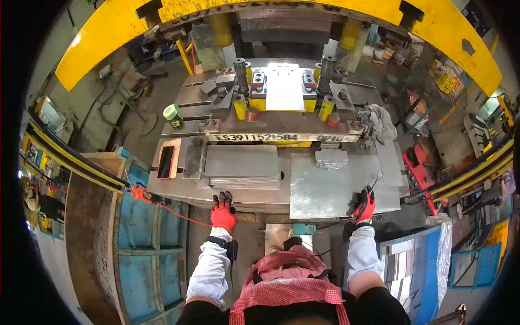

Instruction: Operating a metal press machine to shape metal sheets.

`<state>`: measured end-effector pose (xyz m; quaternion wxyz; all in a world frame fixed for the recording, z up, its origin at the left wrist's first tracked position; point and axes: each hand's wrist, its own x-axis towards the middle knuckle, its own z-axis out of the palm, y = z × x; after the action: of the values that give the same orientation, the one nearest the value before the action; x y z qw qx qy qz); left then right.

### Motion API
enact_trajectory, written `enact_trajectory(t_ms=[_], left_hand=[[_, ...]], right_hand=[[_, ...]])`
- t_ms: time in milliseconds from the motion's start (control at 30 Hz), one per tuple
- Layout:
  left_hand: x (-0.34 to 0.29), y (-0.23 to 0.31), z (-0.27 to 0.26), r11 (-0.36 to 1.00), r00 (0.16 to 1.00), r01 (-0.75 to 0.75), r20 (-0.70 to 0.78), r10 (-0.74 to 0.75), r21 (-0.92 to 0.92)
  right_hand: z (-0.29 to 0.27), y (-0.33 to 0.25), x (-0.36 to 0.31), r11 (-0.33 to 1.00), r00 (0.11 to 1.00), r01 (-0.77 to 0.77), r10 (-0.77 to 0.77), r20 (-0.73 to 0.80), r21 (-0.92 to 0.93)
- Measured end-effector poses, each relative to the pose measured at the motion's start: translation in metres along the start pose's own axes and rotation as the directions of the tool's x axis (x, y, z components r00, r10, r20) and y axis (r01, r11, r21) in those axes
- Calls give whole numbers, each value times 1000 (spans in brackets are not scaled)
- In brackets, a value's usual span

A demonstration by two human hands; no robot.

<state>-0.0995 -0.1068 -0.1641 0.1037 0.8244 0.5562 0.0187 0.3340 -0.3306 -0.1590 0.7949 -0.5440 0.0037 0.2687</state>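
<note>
My left hand, in a red glove with dark fingertips, rests at the table's front edge, fingers stretched forward and holding nothing. Just beyond it lies a stack of flat grey metal sheets. My right hand, gloved alike, is closed round a thin metal tool whose slim end points away from me; its exact kind is unclear. That hand is over the right edge of a wide shiny metal plate. Small metal pieces lie in a cluster on the plate's far part. A bright sheet lies in the die beyond.
Dark guide posts and yellow cylinders flank the die under a yellow press frame. A phone lies left, with a green-lidded jar behind it. A grey rag hangs right. Blue crates stand left.
</note>
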Motion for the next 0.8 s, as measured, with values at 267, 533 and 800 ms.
enact_trajectory(t_ms=[267, 533, 800], left_hand=[[5, -9, 9, 999, 989, -44, -142, 46, 18], [3, -6, 2, 999, 999, -15, -36, 14, -34], [7, -13, 15, 1000, 996, -25, -88, 25, -10]], right_hand=[[-9, 13, 18, 999, 999, 49, -49, 6, -6], [-11, 10, 16, 1000, 1000, 2, -2, 13, -2], [-24, 20, 26, 997, 995, 70, -69, 75, -13]])
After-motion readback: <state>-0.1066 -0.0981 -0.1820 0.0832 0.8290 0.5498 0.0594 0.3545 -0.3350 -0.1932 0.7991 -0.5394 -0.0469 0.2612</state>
